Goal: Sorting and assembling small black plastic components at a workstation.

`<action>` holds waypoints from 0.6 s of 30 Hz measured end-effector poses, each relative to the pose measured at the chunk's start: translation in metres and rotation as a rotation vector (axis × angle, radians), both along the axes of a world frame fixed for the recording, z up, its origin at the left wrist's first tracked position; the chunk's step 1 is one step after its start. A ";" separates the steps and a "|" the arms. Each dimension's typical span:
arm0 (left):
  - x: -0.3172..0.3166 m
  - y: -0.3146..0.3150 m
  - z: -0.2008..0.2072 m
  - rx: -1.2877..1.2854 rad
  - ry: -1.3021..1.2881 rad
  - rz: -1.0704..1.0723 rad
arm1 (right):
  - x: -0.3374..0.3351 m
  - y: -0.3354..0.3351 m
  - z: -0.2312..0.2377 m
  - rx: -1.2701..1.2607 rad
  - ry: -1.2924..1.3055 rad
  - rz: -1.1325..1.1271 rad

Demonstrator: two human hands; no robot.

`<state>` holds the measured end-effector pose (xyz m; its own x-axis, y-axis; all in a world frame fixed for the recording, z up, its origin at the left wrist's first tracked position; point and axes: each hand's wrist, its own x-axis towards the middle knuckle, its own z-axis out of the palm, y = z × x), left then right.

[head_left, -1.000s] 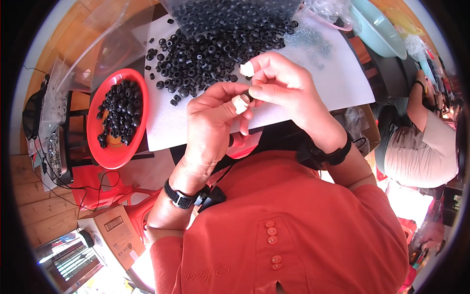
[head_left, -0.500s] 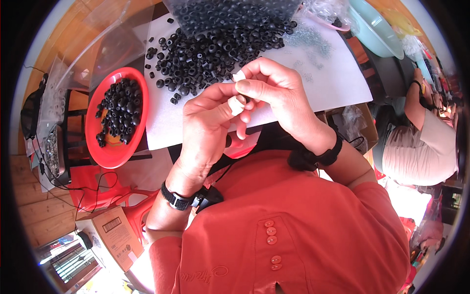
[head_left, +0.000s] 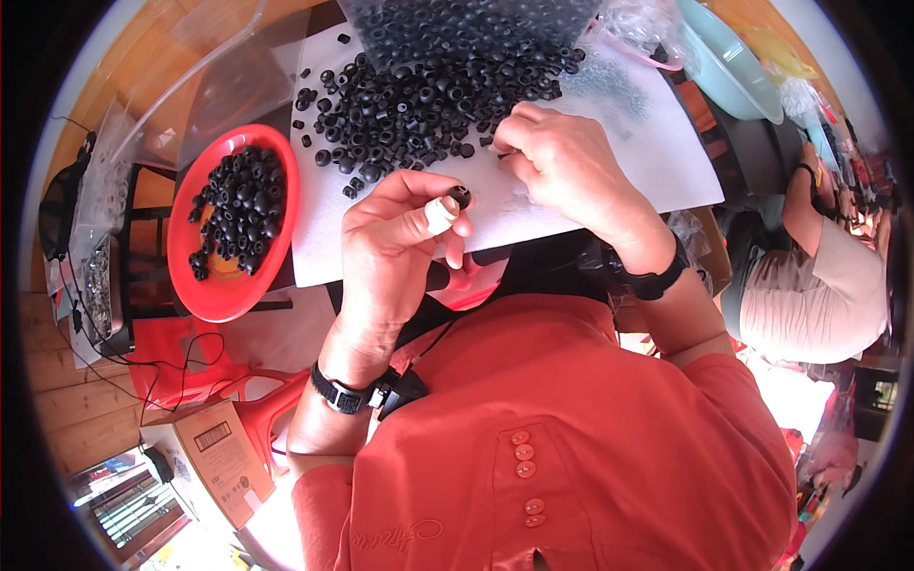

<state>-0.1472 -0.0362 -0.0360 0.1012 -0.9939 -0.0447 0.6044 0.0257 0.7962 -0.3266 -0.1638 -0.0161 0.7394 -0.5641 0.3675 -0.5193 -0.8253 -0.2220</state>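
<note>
My left hand (head_left: 390, 224), its thumb wrapped in white tape, pinches a small black hollow knob (head_left: 460, 195) above the table's near part. My right hand (head_left: 562, 157) is at the near edge of a heap of black knobs (head_left: 409, 105), fingers drawn together and pointing down. Whatever those fingertips grip is hidden or too small to make out. Left of my left hand, a red oval tray (head_left: 291, 205) holds many more black knobs. Tiny clear pieces (head_left: 619, 86) lie scattered beyond my right hand.
A clear plastic bag (head_left: 466, 29) of black knobs lies behind the heap on the white-covered table (head_left: 319, 252). A pale green basin (head_left: 728, 62) stands at far right. Another person (head_left: 819, 285) sits at the right. A cardboard box (head_left: 214, 462) is at lower left.
My hands have come apart. The right one moved away to the heap's near edge, while the left stays near its place with the black knob now showing in its fingers.
</note>
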 end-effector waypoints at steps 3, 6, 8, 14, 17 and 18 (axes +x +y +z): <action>-0.001 -0.002 -0.002 -0.007 0.011 -0.019 | -0.002 -0.003 -0.001 -0.020 -0.029 0.050; -0.005 -0.004 0.001 0.002 0.006 -0.011 | 0.001 -0.004 0.000 -0.096 0.048 0.070; -0.007 -0.004 0.004 0.005 0.003 -0.005 | 0.004 -0.005 0.001 -0.099 0.087 0.061; -0.006 -0.005 0.003 0.042 -0.015 0.004 | 0.000 0.000 -0.001 -0.108 0.060 0.016; -0.006 -0.006 0.002 -0.027 0.026 -0.013 | -0.004 -0.003 -0.008 -0.127 0.016 0.015; -0.006 -0.006 0.003 0.000 0.015 -0.004 | -0.005 -0.003 -0.010 -0.177 0.008 0.021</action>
<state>-0.1535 -0.0420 -0.0335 0.0968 -0.9942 -0.0465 0.6167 0.0232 0.7868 -0.3313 -0.1672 -0.0266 0.7535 -0.4756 0.4539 -0.5026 -0.8618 -0.0686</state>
